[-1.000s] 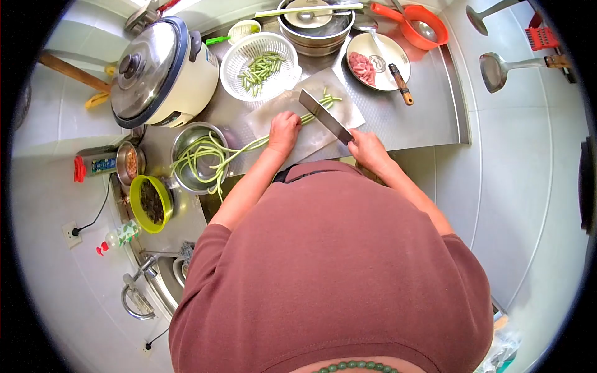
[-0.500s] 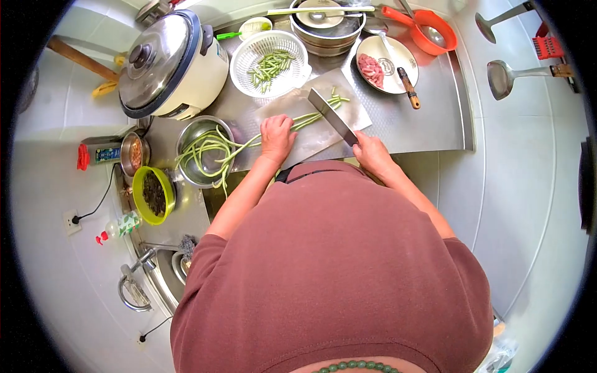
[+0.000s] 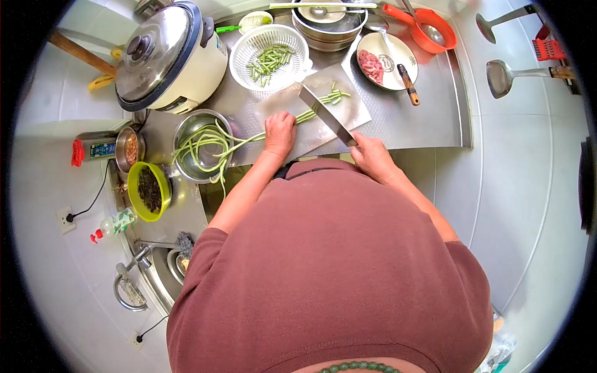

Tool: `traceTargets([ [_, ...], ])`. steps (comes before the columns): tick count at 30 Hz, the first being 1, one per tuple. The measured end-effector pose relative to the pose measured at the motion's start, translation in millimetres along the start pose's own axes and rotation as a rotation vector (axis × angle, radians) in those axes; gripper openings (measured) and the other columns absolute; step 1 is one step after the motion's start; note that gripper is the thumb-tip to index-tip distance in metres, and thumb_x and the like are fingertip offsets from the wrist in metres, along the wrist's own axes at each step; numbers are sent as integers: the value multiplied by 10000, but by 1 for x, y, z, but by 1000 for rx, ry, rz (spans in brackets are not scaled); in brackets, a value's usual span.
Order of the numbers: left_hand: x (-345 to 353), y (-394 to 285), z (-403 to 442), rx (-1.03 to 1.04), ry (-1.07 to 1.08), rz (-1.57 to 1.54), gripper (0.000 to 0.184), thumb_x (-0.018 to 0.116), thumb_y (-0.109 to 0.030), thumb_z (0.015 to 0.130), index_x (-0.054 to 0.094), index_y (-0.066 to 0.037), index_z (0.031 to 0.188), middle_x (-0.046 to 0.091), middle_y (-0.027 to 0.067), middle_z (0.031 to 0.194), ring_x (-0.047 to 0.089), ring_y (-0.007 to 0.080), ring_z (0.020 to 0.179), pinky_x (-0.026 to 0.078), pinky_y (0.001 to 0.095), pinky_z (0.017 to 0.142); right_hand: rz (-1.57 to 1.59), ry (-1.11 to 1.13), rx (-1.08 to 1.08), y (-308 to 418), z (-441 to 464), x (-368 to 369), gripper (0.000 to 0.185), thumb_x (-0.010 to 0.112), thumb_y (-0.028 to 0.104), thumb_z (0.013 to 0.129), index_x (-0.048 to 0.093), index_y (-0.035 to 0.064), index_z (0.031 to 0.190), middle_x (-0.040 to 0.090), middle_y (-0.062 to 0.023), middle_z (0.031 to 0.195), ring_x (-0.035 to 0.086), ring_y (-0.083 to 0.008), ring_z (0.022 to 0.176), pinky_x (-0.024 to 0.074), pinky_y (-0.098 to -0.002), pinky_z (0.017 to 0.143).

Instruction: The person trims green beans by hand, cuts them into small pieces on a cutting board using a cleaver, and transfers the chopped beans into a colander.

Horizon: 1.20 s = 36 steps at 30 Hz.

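My left hand (image 3: 280,133) is closed over a bundle of long green beans (image 3: 254,138), pressing it against a pale cutting board (image 3: 311,144). My right hand (image 3: 374,155) grips the handle of a cleaver (image 3: 326,114), whose blade lies across the beans to the right of my left hand. Short cut bean pieces (image 3: 337,94) rest on the board beyond the blade. The uncut beans trail left into a metal bowl (image 3: 178,138), some hanging over its edge. Behind the board stands a white colander (image 3: 239,69) with cut beans (image 3: 272,61) in it.
A rice cooker (image 3: 193,78) stands at the back left. Behind the board are a metal pot (image 3: 329,42), a plate (image 3: 398,55) with pink meat (image 3: 371,66) and a small knife (image 3: 408,84), and a red strainer (image 3: 429,36). A yellow-green bowl (image 3: 164,193) sits left, near the sink (image 3: 163,273).
The cleaver has shifted a little to the left along the beans. More cut pieces lie to the right of its blade. My left hand stays on the bundle, slightly farther up the board.
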<state>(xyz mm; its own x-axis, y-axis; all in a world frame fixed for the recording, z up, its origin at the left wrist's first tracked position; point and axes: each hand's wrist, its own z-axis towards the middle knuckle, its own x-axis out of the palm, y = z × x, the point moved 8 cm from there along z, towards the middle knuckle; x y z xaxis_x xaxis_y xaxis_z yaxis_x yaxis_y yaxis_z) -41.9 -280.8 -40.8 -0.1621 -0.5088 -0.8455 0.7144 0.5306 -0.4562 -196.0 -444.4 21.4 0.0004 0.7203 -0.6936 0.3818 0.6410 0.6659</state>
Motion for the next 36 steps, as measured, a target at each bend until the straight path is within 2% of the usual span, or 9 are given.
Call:
traceTargets([
  [3,-1,-1,0,8,-7,-6,41,606,-94,763,588,-93,800,572,68,881,551,281,887,407,405,818,-45,4,4,-4,1,14,288,553,125,819,578,40,1093,623,-247,806,606,-440,765,489,-486,686],
  [12,5,1,1,33,7,-7,42,603,-95,767,584,-89,804,571,75,865,555,290,873,413,411,799,-136,3,-10,-11,-3,27,322,543,139,828,548,84,1145,646,-222,848,613,-434,790,503,-510,706],
  [18,6,2,3,26,6,-8,36,601,-83,756,591,-84,791,579,82,852,563,300,853,423,413,777,-148,17,-21,-5,0,26,211,516,124,850,544,63,1049,627,-217,774,606,-426,756,479,-501,668],
  [20,8,3,3,7,27,-7,16,594,-89,758,589,-87,772,567,81,836,559,289,860,423,410,786,-53,150,104,-9,1,28,265,505,123,849,520,38,1099,639,-227,834,618,-432,782,495,-516,691],
  [22,7,3,4,17,14,-19,7,587,-88,758,592,-86,763,573,81,831,563,291,851,427,409,778,-65,207,130,-5,2,27,289,499,118,848,508,20,1119,645,-233,857,624,-436,794,501,-526,700],
  [24,8,3,4,23,14,-24,14,581,-87,760,595,-85,758,577,81,827,565,291,845,430,409,772,-184,186,60,2,4,25,282,495,108,845,506,10,1109,644,-233,843,624,-438,792,496,-531,695],
  [27,10,5,5,24,31,-25,25,574,-87,763,597,-85,756,581,80,823,567,291,840,433,408,765,-179,155,-10,5,7,24,246,486,94,845,504,4,1074,640,-241,823,622,-444,795,489,-541,691],
  [36,10,4,6,33,47,-38,31,572,-79,758,601,-83,748,581,89,811,568,298,830,436,412,756,-172,125,-13,-7,17,29,184,470,90,849,511,13,1010,633,-258,807,619,-454,791,485,-551,699],
])
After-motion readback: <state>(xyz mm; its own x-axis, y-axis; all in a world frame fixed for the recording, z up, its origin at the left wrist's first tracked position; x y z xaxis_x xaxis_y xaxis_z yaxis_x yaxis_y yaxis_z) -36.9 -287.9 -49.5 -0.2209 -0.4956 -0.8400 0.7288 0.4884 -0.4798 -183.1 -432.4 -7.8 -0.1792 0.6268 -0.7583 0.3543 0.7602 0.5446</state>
